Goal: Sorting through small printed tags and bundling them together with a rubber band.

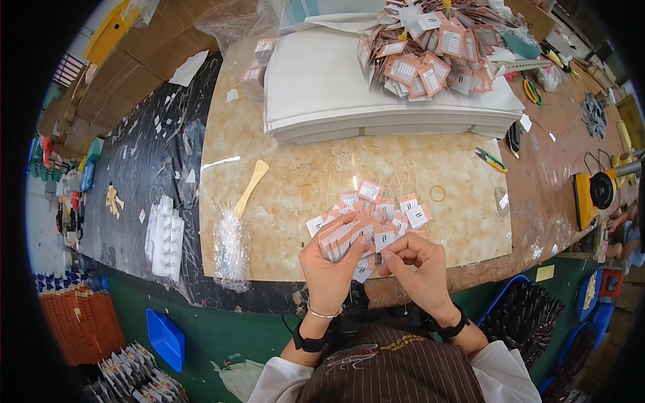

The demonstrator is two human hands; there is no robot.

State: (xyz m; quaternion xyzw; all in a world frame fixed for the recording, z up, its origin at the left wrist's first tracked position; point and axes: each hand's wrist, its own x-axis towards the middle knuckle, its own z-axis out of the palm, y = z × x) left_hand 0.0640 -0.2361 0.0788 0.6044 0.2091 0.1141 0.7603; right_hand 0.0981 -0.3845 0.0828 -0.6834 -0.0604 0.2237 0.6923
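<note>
My left hand (pixel 330 264) is closed round a fanned stack of small pink-and-white hang tags (pixel 334 243), thumb on top. Close beside it, my right hand (pixel 418 266) pinches with thumb and forefinger at the edge of a single white tag (pixel 383 240). Whether it grips this tag or its thin string is too small to tell. Under and beyond both hands lies a loose pile of the same tags (pixel 418 215) on the marbled tan board (pixel 282 201). The palms are hidden.
A thick stack of white sheets (pixel 322 80) stands at the back, topped by a heap of tags (pixel 430 60). A wooden spatula (pixel 252 185) and a plastic-wrapped bundle (pixel 232 252) lie left. Thread snips (pixel 492 160) lie right. Blue bins (pixel 165 339) sit below the table edge.
</note>
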